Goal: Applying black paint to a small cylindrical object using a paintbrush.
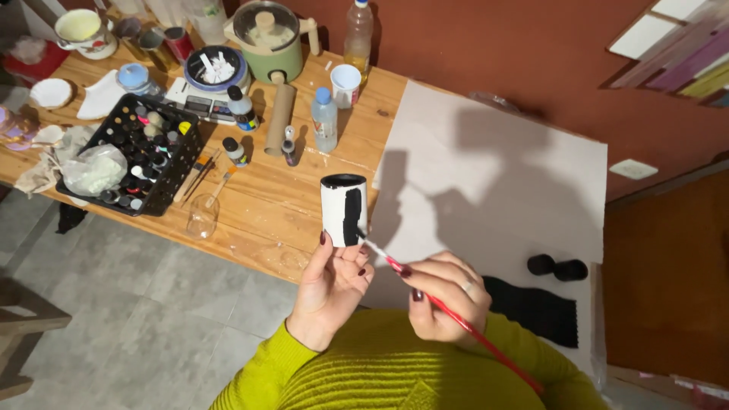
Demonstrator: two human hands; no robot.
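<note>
**Brush tip at the foot of the black stripe on an upright tube**

The left hand [332,287] was closed in a fingertip grip around the lower end of one short white cardboard tube with a black-painted rim and inside [343,209]. It held the tube upright above the near edge of the pale wooden table [266,205], its long axis vertical. The tube sat directly above the left hand and up and to the left of the right hand [448,296]. The left hand was the nearer, being in contact with it.

The right hand was closed in a pen grip around one thin red-handled paintbrush [456,315]. The brush ran on a slant from lower right, over the yellow-green ribbed sleeve [364,372], up to its light tip. The tip met the bottom of the one broad black stripe [352,216] on the tube's facing side.

To the right lay one large white sheet of card [501,175], with two small black round pots [557,267] side by side on it and one dark painted patch [535,307] near them.

On the table stood one black plastic crate of small paint bottles [133,152], one plain brown cardboard tube [279,118], upright, two clear plastic bottles [324,120], one white cup [345,83] and one empty clear glass [203,215].
</note>
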